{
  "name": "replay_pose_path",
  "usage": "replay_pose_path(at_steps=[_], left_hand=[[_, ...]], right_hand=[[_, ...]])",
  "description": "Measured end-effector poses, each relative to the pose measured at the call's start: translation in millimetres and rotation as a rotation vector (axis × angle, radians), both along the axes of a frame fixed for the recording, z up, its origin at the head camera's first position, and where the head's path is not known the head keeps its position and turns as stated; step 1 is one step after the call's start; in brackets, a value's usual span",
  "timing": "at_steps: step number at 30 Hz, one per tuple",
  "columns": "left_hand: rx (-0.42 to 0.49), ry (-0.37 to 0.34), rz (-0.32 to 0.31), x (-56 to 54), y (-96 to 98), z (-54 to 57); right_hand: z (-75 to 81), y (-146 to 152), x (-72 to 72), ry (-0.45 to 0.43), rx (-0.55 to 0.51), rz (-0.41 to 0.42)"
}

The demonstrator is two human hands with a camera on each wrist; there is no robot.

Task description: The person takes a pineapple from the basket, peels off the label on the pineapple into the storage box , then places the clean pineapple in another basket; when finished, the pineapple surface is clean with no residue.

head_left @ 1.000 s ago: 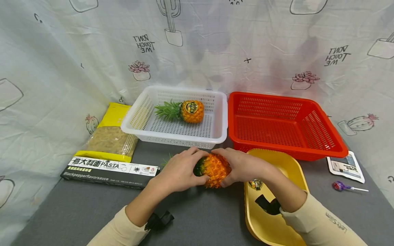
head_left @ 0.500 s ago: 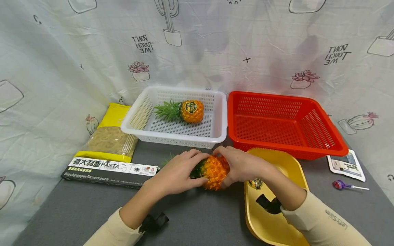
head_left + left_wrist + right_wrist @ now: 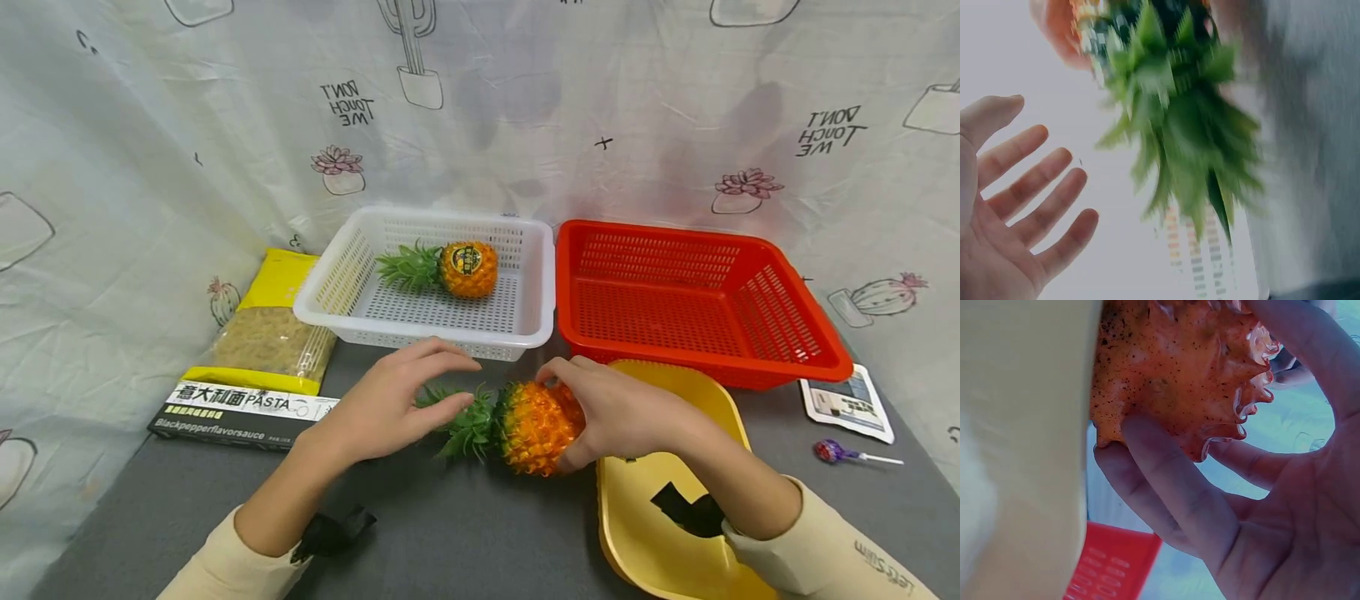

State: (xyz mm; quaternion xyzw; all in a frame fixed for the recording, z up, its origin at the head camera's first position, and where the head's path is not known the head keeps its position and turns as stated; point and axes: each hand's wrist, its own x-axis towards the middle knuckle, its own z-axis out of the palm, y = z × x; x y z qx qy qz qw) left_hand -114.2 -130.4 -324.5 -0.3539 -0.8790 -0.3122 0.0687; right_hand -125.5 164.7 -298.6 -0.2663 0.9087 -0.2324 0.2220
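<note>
The yellow tray [image 3: 641, 546] sits nearest, beneath the right forearm [image 3: 738, 479]. The right hand [image 3: 622, 412] grips the orange body of the held pineapple [image 3: 536, 429], just left of the tray. The left hand [image 3: 390, 404] stands beside the green crown [image 3: 471, 427], fingers spread apart. Beyond, the white basket [image 3: 420, 335] contains a second pineapple [image 3: 469, 271]; the red basket [image 3: 660, 325] stands immediately to its right.
</note>
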Motion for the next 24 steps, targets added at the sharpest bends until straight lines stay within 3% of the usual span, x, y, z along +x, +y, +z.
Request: replay_pose_path(at_steps=[9, 15, 24], left_hand=[[-0.029, 0.029, 0.098, -18.8, -26.2, 5.6], [-0.078, 0.075, 0.157, -36.1, -38.2, 3.3], [-0.164, 0.107, 0.207, -50.7, -43.7, -2.3]], right_hand=[[14.6, 15, 19.0, 0.110, -0.003, -0.015], [27.1, 27, 31.3, 0.177, 0.006, -0.028], [40.9, 47, 35.0, 0.152, -0.012, -0.040]])
